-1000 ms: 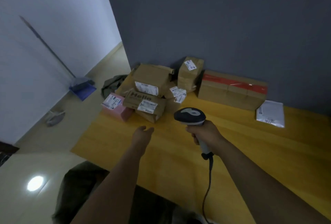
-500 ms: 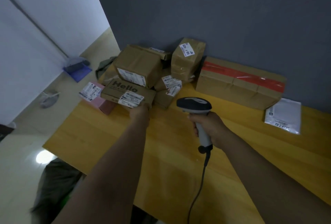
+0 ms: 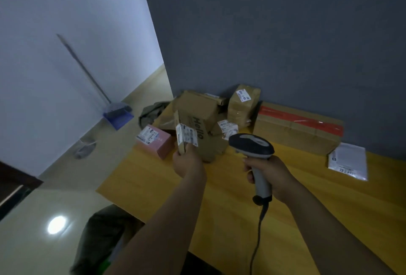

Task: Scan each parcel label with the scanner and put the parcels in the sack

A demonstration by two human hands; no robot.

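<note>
My left hand (image 3: 189,160) grips the brown "Hello" box (image 3: 197,134) by its lower corner and holds it tilted up on end above the yellow table (image 3: 219,208); its white label faces me. My right hand (image 3: 269,173) holds the grey and black scanner (image 3: 251,144) by its handle, head aimed toward the parcel pile, just right of the box. Its cable hangs down to the table's front edge. A dark green sack (image 3: 103,237) lies on the floor below the near table edge, partly hidden by my left arm.
Behind stand a pink box (image 3: 153,140), a large brown box (image 3: 197,104), a taped brown parcel (image 3: 242,104), a long box with red tape (image 3: 296,127) and a white mailer (image 3: 348,161). A broom and blue dustpan (image 3: 117,114) lean at the left wall.
My left hand reached forward to the pile, took hold of the "Hello" box and tipped it up on end. The scanner stayed in my right hand, close beside the box.
</note>
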